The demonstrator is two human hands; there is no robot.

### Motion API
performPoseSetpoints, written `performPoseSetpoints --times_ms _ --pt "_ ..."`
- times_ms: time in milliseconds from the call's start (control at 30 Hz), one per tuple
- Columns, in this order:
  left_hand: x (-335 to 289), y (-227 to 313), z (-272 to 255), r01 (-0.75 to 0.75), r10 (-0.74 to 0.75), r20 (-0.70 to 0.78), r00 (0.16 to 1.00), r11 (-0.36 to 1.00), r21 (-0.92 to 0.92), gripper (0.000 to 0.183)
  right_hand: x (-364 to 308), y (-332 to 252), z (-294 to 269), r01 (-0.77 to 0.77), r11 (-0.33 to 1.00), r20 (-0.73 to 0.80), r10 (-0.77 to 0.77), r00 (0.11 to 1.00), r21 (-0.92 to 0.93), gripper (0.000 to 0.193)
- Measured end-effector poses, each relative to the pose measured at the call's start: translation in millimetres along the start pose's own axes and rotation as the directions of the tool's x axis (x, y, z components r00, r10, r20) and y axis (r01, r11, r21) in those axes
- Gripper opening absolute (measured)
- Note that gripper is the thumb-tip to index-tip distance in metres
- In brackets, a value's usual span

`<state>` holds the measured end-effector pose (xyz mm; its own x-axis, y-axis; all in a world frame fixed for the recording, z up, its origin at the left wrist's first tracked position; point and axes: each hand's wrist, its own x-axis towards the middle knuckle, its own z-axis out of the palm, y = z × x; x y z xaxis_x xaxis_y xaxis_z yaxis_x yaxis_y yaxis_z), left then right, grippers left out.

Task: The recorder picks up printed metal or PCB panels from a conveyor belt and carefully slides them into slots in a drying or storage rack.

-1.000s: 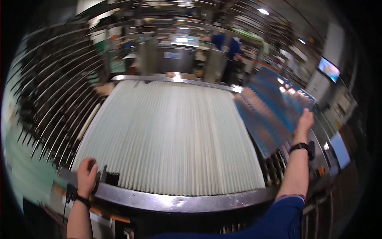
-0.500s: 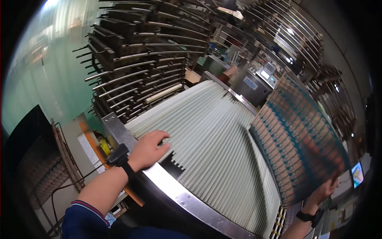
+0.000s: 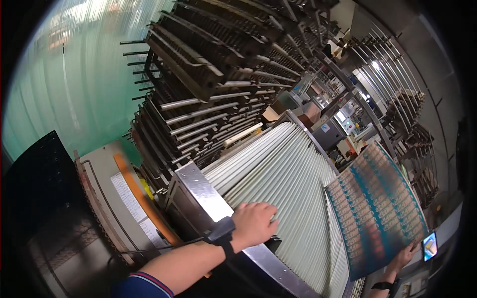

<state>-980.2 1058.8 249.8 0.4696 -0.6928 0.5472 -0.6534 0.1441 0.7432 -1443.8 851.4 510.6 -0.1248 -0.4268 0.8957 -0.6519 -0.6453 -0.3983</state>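
While a pale green curtain (image 3: 84, 94) fills the upper left of the frame, a black panel (image 3: 39, 164) stands below it at the left edge. Next come white papers (image 3: 126, 196) beside an orange strip (image 3: 136, 187), then a dark rack (image 3: 203, 74) with metal rods across the upper middle. In the lower middle, the left hand (image 3: 254, 223), with a black band (image 3: 223, 232) at its wrist, is over the near edge of a pale ribbed bed (image 3: 283, 174); its fingers are loosely bent with nothing visible in them, and whether it touches the bed I cannot tell. At the lower right, a blue-and-copper patterned sheet (image 3: 370, 213) slants beside the bed, its lower right edge grasped by the right hand (image 3: 407, 254). A small lit screen (image 3: 430, 247) shows just beyond that hand.
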Motion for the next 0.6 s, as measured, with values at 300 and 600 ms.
performPoseSetpoints --times_ms 300,600 --pt "-2.4 -5.4 0.8 0.034 -0.033 0.022 0.999 0.999 -0.021 0.018 -32.1 -92.7 33.2 0.052 0.976 -0.035 -0.046 0.998 0.213 0.051" --pt "-1.9 2.2 -5.2 0.045 -0.045 0.07 0.997 0.999 -0.002 0.019 -76.0 -133.4 7.0 -0.115 0.954 0.268 0.038 0.963 0.278 0.03"
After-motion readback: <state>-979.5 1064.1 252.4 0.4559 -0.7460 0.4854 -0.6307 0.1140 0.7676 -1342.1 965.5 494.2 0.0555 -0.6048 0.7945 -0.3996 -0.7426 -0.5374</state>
